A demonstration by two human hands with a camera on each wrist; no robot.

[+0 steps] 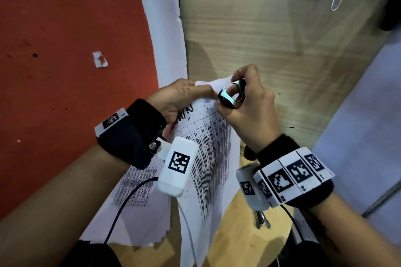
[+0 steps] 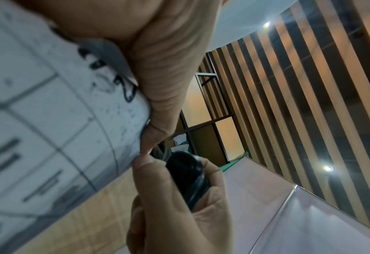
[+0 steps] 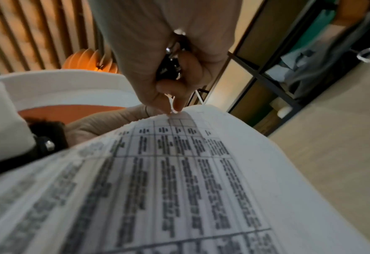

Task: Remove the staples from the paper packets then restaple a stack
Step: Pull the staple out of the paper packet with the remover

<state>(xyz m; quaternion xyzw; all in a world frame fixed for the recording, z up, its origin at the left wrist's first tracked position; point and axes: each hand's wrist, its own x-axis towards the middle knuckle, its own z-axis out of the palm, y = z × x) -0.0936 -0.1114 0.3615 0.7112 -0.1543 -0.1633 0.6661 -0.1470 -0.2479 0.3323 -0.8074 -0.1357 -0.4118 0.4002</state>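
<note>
My left hand (image 1: pixel 201 90) pinches the top corner of a printed paper packet (image 1: pixel 208 147) and holds it tilted up off the table. My right hand (image 1: pixel 223 112) grips a black-and-chrome staple remover (image 1: pixel 229 96) in its curled fingers. In the right wrist view the right hand's (image 3: pixel 173 106) thumb and finger tips meet at the top edge of the packet (image 3: pixel 179 171). I cannot tell whether a staple is between them. The left wrist view shows the left thumb (image 2: pixel 164 86) on the sheet (image 2: pixel 49 120), right beside the remover (image 2: pixel 188 175).
More printed sheets (image 1: pixel 138 191) lie under my left forearm on the round wooden table (image 1: pixel 238 238). A small metal tool (image 1: pixel 262 219) lies below my right wrist. A paper clip (image 1: pixel 337 0) rests on the wooden surface (image 1: pixel 282 39) beyond. Red floor (image 1: pixel 65 50) is to the left.
</note>
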